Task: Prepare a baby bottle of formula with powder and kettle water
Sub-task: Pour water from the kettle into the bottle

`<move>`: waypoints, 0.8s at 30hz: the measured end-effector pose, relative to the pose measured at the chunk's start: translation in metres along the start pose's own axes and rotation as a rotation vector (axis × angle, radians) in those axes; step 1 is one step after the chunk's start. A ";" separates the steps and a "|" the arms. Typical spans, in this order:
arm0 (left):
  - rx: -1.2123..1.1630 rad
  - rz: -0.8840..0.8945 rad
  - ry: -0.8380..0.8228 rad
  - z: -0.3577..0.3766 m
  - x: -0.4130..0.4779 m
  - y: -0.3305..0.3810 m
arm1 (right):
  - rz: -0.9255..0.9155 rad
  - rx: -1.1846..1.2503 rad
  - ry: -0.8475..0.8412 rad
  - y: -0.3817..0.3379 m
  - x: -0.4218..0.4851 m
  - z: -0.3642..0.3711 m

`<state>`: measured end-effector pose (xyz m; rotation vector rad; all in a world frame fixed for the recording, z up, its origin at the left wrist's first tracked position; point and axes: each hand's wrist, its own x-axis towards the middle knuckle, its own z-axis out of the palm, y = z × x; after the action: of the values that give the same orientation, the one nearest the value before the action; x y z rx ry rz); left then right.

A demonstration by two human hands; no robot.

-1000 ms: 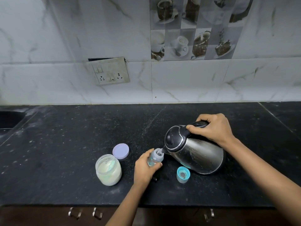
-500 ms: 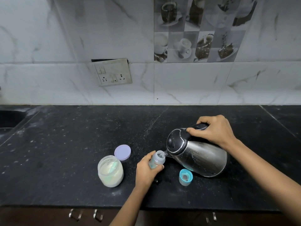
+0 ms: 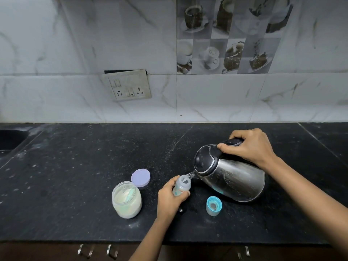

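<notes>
Hardly moved: my right hand (image 3: 250, 146) still grips tilted kettle (image 3: 235, 179), spout at bottle (image 3: 182, 187); my left hand (image 3: 169, 200) wraps bottle.

Hidden behind left hand (image 3: 169, 200): bottle (image 3: 182, 186) base.

White marble-veined wall tiles (image 3: 56, 44) all around a grimy switch plate (image 3: 130, 85), hanging crooked. Up and right of it, a grey block of coffee-cup picture tiles (image 3: 226, 38). Below it, speckled black stone countertop (image 3: 75, 166); down-left, a dark sink recess (image 3: 11, 140); lower still, metal cabinet handles (image 3: 98, 251).
</notes>
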<state>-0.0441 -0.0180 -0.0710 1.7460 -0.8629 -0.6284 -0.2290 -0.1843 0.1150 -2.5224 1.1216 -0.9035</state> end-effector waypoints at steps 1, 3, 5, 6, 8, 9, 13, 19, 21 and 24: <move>0.001 0.000 0.003 0.000 0.000 0.000 | -0.004 -0.002 0.001 0.000 0.000 0.000; 0.001 -0.004 0.007 0.000 0.000 0.000 | -0.005 0.001 0.006 0.001 0.000 -0.001; -0.004 -0.009 0.007 0.001 0.000 0.000 | 0.007 0.015 0.012 0.002 -0.001 -0.002; -0.007 -0.012 0.007 0.001 0.000 0.000 | 0.014 0.022 0.012 0.003 -0.001 -0.002; -0.014 -0.017 0.010 0.002 0.000 -0.001 | 0.021 0.030 0.008 0.004 -0.002 -0.001; -0.015 -0.016 0.012 0.003 0.000 -0.001 | 0.023 0.029 0.007 0.004 -0.002 -0.001; -0.025 -0.008 0.022 0.005 0.000 -0.004 | 0.024 0.033 0.015 0.004 -0.003 -0.001; -0.074 0.005 0.034 0.007 -0.003 -0.005 | 0.038 0.067 0.025 0.007 -0.003 0.001; -0.085 0.009 0.036 0.008 -0.004 -0.005 | 0.036 0.071 0.023 0.007 -0.003 0.002; -0.083 0.020 0.045 0.009 -0.004 -0.007 | 0.033 0.075 0.017 0.008 -0.004 0.003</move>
<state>-0.0522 -0.0184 -0.0803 1.6693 -0.8110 -0.6016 -0.2340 -0.1871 0.1078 -2.4337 1.1094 -0.9428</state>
